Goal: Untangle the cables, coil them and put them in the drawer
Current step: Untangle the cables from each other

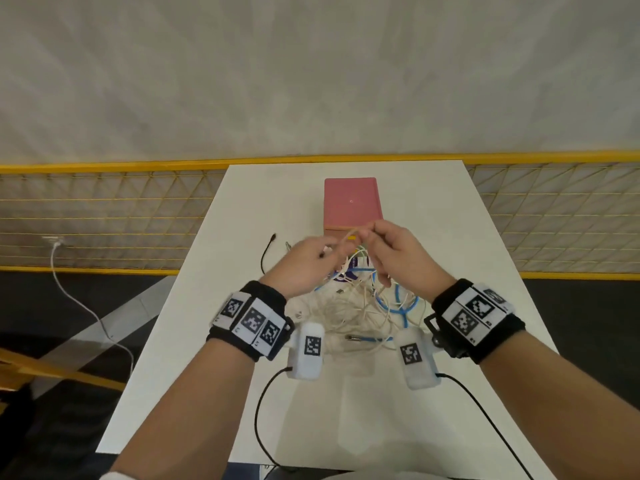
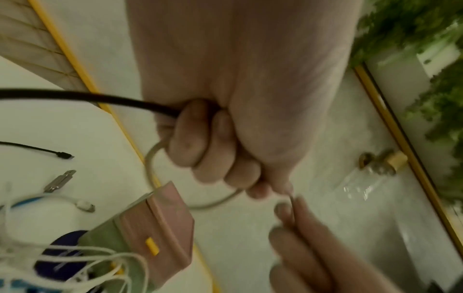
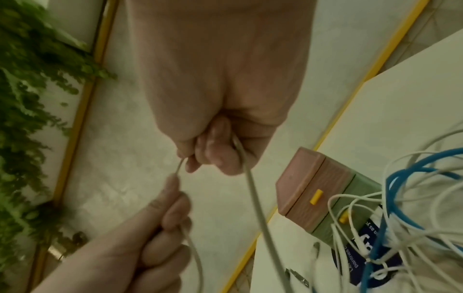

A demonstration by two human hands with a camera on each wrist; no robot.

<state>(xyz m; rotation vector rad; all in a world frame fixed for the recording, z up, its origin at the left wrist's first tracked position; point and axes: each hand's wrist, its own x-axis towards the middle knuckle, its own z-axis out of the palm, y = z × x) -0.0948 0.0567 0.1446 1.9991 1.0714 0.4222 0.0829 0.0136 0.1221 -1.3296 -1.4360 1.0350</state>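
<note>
Both hands are raised over a tangle of white and blue cables (image 1: pixel 360 306) on the white table (image 1: pixel 450 237). My left hand (image 1: pixel 311 261) is a fist (image 2: pixel 225 158) round a beige cable (image 2: pixel 150 164) that loops out below its fingers; a black cable (image 2: pixel 75 97) also runs into that fist. My right hand (image 1: pixel 391 251) pinches the same beige cable (image 3: pixel 253 194) a short way along, and its end hangs down toward the tangle. Behind the hands stands the drawer box (image 1: pixel 350 202), pink on top and green below, with yellow handles (image 3: pixel 315 196); its drawers look pushed in.
A black cable end (image 1: pixel 266 252) lies left of the tangle, near a loose metal plug (image 2: pixel 60 181). A dark blue printed packet (image 3: pixel 363 247) lies under the cables. A yellow mesh fence (image 1: pixel 104 209) runs past the table's far edge. Black wrist-camera leads (image 1: pixel 263 410) trail toward me.
</note>
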